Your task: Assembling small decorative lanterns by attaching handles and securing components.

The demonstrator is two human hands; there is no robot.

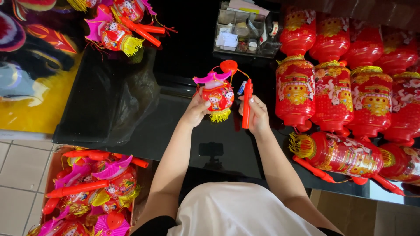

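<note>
Small lantern point(216, 94) held over black table point(144, 131), centre of view. Left hand point(195, 110) at lantern's 8 o'clock, fingers closed on its side. Red stick point(247, 102) upright at lantern's 3 o'clock, gripped by right hand point(257, 116), fingers wrapped round it. Big red lanterns point(332, 96) ranged at 3 o'clock. Clear organiser point(245, 30) at 12 o'clock. Box of lanterns point(94, 192) at 8 o'clock.

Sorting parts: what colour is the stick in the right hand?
Red stick, clearest in the head view.
</note>
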